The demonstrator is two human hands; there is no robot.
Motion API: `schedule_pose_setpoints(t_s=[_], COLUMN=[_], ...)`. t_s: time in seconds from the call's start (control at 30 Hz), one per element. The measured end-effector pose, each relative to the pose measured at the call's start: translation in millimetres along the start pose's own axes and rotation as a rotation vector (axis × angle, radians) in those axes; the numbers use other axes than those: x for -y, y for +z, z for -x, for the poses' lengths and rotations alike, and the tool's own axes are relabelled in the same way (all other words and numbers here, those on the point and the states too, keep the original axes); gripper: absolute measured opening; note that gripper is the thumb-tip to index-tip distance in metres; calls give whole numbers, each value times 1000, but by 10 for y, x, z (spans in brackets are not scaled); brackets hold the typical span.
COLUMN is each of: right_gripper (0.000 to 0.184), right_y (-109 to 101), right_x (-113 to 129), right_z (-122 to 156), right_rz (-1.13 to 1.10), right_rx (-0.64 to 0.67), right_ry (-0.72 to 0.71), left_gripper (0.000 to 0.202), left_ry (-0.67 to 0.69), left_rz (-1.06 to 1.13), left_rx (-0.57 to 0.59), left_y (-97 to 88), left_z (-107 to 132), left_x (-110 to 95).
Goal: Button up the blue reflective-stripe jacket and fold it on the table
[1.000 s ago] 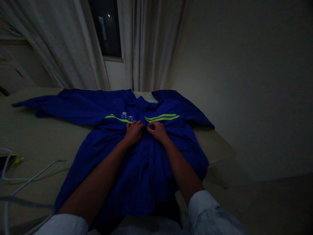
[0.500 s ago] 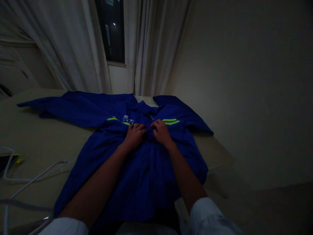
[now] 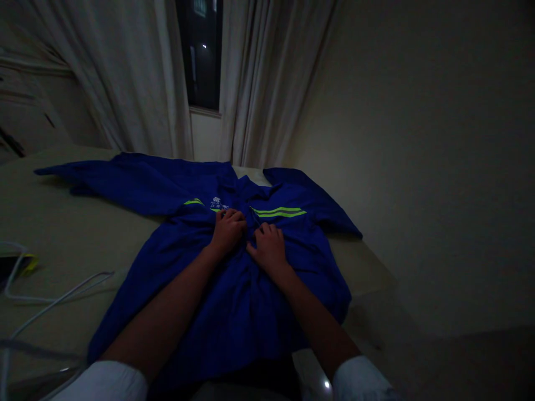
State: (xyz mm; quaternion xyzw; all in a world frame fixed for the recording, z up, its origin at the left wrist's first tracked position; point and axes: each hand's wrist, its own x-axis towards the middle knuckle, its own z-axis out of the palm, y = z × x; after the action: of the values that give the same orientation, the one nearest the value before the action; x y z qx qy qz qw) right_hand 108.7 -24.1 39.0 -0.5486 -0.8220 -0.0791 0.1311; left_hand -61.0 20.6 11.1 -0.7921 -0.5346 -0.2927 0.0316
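Observation:
A blue long-sleeved work jacket (image 3: 234,312) lies front up, with its collar away from me and its sleeves out to both sides. Bright yellow-green stripes cross its chest, and a white printed logo shows on the left. My left hand (image 3: 228,229) is closed on the cloth at the middle of the chest, its fingers curled just below the logo. Beside it, slightly nearer to me, my right hand (image 3: 270,246) rests on the jacket front below the stripe. Its fingers are apart, with the thumb away from the others. Wrinkles run down from both hands.
The jacket lies on a pale table (image 3: 137,234). White cables (image 3: 62,298) and a dark object with a yellow edge (image 3: 19,264) are at the left. Light curtains (image 3: 142,83) hang beyond the table around a dark window (image 3: 203,61). A plain wall (image 3: 397,139) stands to the right.
My right hand has moved down towards me and slightly left, off the chest stripe, uncovering more of it, and its fingers have spread. The left hand has stayed almost in place.

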Motion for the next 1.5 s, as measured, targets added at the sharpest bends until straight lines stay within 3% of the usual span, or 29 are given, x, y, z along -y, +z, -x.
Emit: schedule_pose_setpoints(t_s=[0.17,0.33,0.4,0.5,0.6,0.73,1.0,1.3,1.5], right_gripper=[21,18,16,11,8,6,15,12,11], right_y=[79,360,417,416,360,257,26,44,108], right_x=[-124,-318,-374,-410,-402,-324,51,149,147], right_z=[-310,-389,-363,-324,-309,-274,-132,-109,-89], right_rz=[-95,-510,-638,-709,-681,-511,-29,-10,29], right_rx=[55,13,-51,-128,-141,-100,-23,42,44], right_ry=[9,86,72,60,37,-25,-35,129,140], left_gripper=[25,34,30,31,33,23,16,9,11], left_ry=[-73,-53,2,76,92,95,140,203,208], left_rz=[-90,-54,25,121,130,83,-16,22,-9], left_rx=[-25,-95,-51,148,305,411,363,368,401], left_y=[73,65,32,-36,-120,-235,-318,-339,-356], left_z=[-100,-86,-29,46,53,7,10,10,3], left_x=[79,42,16,31,99,142,106,100,61])
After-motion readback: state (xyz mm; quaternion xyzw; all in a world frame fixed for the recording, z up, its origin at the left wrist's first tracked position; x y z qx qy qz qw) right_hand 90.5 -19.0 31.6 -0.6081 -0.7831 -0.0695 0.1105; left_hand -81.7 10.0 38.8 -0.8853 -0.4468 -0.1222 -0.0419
